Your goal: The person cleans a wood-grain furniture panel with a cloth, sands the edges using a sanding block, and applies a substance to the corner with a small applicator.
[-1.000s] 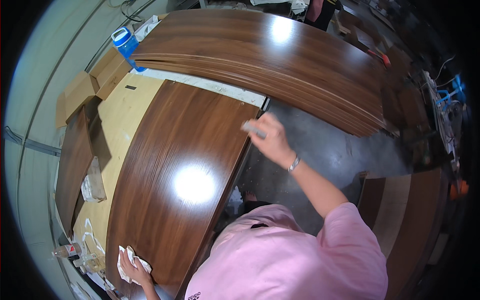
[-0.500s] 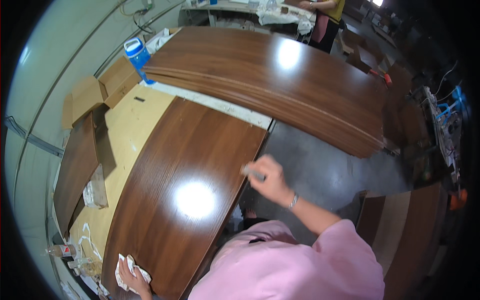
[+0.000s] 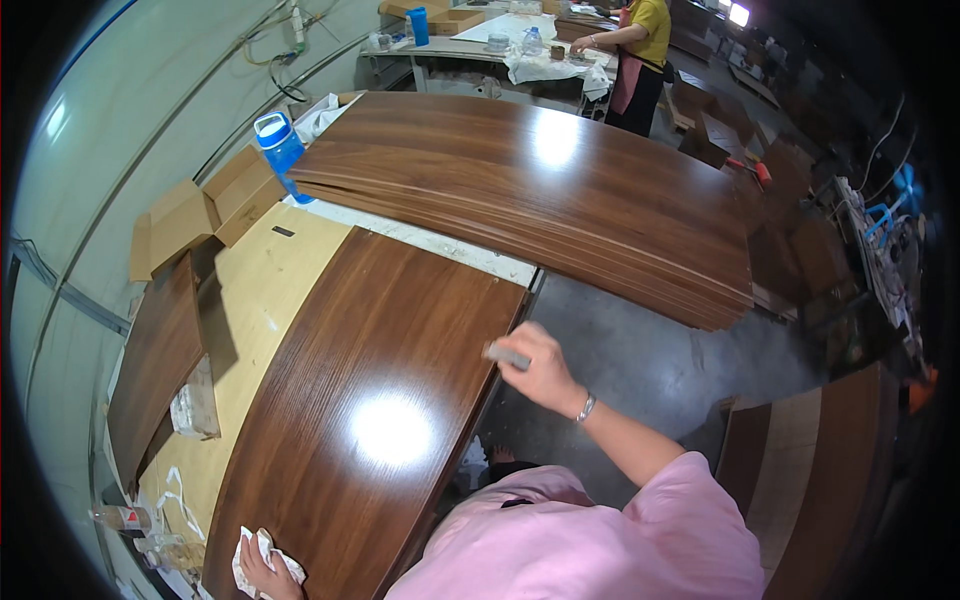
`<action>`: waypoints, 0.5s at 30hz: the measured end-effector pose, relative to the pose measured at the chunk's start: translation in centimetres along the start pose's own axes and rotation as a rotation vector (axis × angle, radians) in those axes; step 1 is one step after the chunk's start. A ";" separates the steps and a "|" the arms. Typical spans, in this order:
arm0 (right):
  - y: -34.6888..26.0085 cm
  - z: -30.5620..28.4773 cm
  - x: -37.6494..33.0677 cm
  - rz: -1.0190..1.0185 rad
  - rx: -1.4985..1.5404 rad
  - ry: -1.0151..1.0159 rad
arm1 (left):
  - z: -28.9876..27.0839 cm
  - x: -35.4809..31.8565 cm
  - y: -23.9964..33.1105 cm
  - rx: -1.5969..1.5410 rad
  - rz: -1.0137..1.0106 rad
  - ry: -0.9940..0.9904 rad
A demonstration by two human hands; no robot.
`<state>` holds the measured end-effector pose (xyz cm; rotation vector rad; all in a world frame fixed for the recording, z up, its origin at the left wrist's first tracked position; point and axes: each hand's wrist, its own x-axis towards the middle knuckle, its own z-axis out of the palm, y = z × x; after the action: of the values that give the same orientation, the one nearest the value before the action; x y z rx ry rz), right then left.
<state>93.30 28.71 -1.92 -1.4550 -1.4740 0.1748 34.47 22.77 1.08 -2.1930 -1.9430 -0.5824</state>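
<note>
A dark brown wood panel (image 3: 370, 420) with a glossy finish is laid flat on a pale worktop (image 3: 265, 290), its right long edge overhanging the grey floor (image 3: 650, 360). A small grey block (image 3: 508, 355), seemingly a sanding pad, is gripped in the closed right hand (image 3: 540, 370) and pressed against that right edge, in its upper half. The left hand (image 3: 262, 572) is closed on a crumpled white cloth (image 3: 252, 556) and rests on the panel's near corner.

The face of the panel is seen to be smooth and evenly shiny, with a lamp reflected in it, so the broad surface is judged finished. The edge work is judged to be under way: whether the stretches of the edge above and below the block are done cannot be told. A wipe with the cloth appears to be left.

Beyond the panel, a large stack of similar panels (image 3: 540, 190) is piled, with a blue container (image 3: 278, 142) and open cardboard boxes (image 3: 200, 215) at its left end. Another person (image 3: 645, 45) is seen at a far bench. More brown boards (image 3: 155, 365) are leaned at the left.
</note>
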 end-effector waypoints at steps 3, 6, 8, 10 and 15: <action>3.1 -0.8 3.1 0.154 -0.069 0.125 | 0.3 -0.5 -1.0 0.042 -0.022 0.013; 3.3 -0.9 3.7 0.094 -0.135 0.131 | 0.1 -0.8 -0.7 0.074 -0.057 -0.017; 2.0 -0.1 2.5 0.138 -0.065 0.102 | -0.3 -0.7 -0.7 0.069 -0.069 -0.018; 0.9 0.5 0.4 0.214 0.008 0.066 | -0.2 -0.8 -1.0 0.064 -0.079 -0.029; -3.9 3.0 -3.0 0.142 0.041 0.088 | 0.7 -2.1 -3.7 0.045 -0.044 -0.041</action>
<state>87.82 26.86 -2.19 -1.5154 -1.2905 0.2238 30.76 21.68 -0.92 -2.1573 -2.0088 -0.4986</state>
